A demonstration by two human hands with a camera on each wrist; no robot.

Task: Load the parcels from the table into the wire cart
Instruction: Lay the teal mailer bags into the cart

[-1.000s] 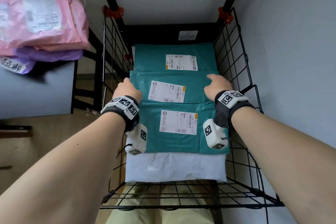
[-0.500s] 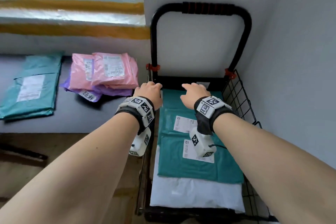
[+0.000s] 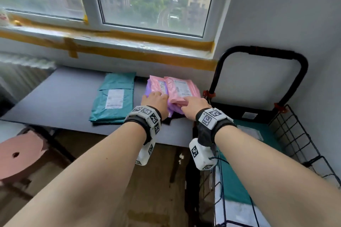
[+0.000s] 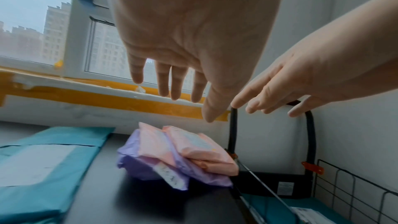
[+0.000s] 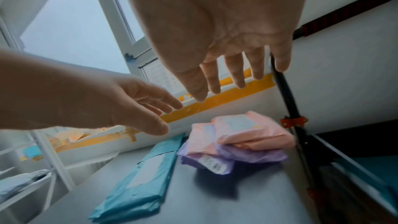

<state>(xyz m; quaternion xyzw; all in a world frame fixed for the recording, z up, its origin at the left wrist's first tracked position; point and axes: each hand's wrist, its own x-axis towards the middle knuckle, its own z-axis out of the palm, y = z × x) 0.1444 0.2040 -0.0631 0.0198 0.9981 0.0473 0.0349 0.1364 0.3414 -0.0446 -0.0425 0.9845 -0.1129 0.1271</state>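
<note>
Reaching forward over the tabletop, both bare hands hover side by side above a small pile of parcels. The left hand has its fingers straight and slightly spread, holding nothing; the right hand is the same, fingers extended and loosely apart. From the wrist views, neither hand touches the pile below.

Nearest, at the right, the wire cart stands against the tabletop's right edge, with teal parcels lying flat inside it on a white parcel.

Farther on, near the tabletop's right far corner, two pink parcels lie on purple parcels. Just left of that pile, apart from it, a stack of teal mailers lies flat with a white label facing up.

Beyond, the cart's black handle rises against the wall, and a window with yellow tape along its sill spans the far wall.
</note>
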